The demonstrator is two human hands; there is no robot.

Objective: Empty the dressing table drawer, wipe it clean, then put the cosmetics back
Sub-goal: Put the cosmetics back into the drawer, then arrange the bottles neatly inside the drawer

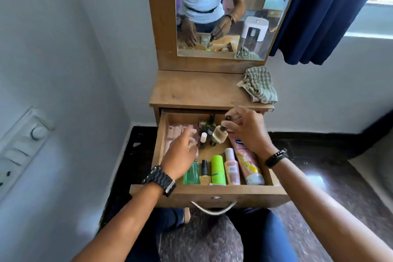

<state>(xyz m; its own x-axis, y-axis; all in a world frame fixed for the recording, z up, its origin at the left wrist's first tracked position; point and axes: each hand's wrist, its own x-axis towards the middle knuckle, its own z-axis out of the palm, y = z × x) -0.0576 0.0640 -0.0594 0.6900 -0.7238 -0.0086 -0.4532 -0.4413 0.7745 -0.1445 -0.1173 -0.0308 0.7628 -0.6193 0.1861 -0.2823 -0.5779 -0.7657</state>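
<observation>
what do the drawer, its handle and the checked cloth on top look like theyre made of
Drawer: looks like wood or wood-look board, matte brown with faint grain; which one is unclear.
Handle: looks like metal, shiny silver with bright highlights.
Cloth: woven fabric, green-and-white check, soft and crumpled into folds.

drawer [212, 194]: mid-brown wood grain, with a silver metal handle [213, 208]
bench [197, 91]: the same brown wood
cloth [258, 85]: green and white check, far right on the bench
curtain [319, 10]: dark navy blue
walls: pale grey-white
floor [319, 176]: dark speckled stone, glossy
tube [246, 159]: pink with a yellow patch and a blue logo
small bottle [232, 168]: peach-pink with a white cap
roll-on [218, 169]: bright lime green
glass bottle [192, 173]: clear green
nail polish [204, 168]: black cap
foundation bottle [218, 134]: beige with a black cap
left wrist watch [159, 179]: black
right wrist bracelet [275, 157]: black beads
</observation>
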